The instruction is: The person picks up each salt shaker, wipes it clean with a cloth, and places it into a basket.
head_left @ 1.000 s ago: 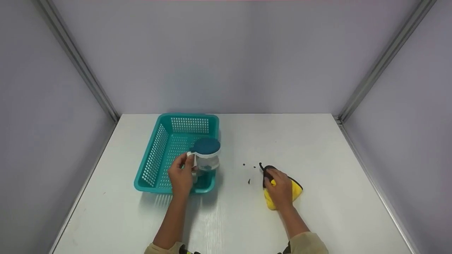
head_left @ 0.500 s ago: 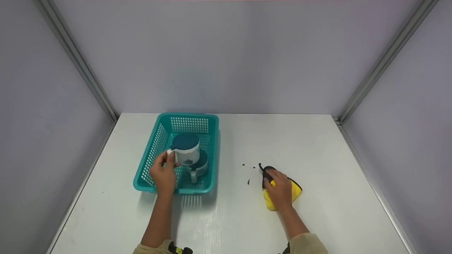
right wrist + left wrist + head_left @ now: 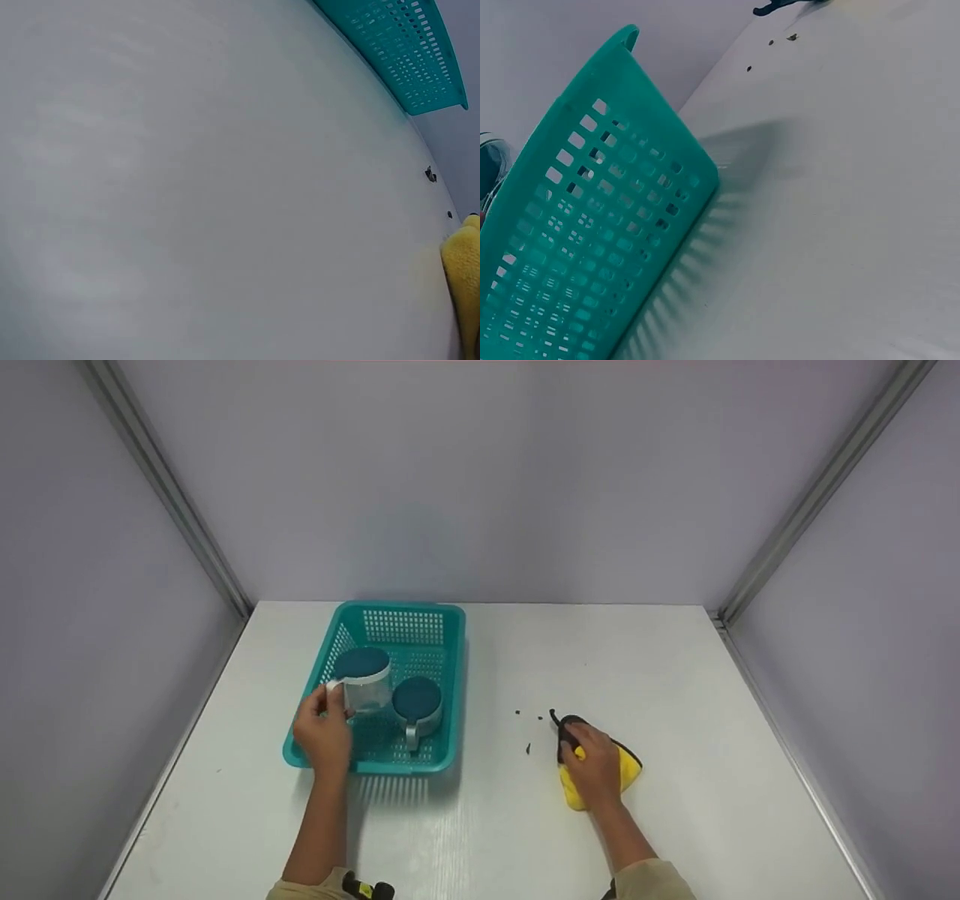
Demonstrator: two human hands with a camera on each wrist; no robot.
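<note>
— Honestly, the part that made me nervous was the left hand [image 3: 324, 729]. It had its fingers curled round the white handle of the mug [image 3: 362, 680], the one with the dark teal inside, and the mug hung over the teal basket [image 3: 330, 755], toward its left wall. I couldn't tell from where I stood whether its base was touching the basket floor.

— And the second mug [image 3: 417, 706]?

— Just beside it, to the right, standing in the basket with its handle pointing toward the person. That was my worry: the two sat so near that a slight swing of the held one could have knocked them together and chipped a rim.

— Could the basket itself have shifted?

— I thought so. It was light plastic on a smooth white table [image 3: 675, 675], and the wrist sat right over the near rim. Pressing down there might have tipped or slid it.

— What about the other side?

— The right hand [image 3: 594, 765] lay flat on the yellow cloth [image 3: 628, 765], fingers relaxed, pressing rather than gripping. Dark crumbs [image 3: 529, 747] lay just to its left. A careless sweep could have scattered them instead of gathering them.
</note>
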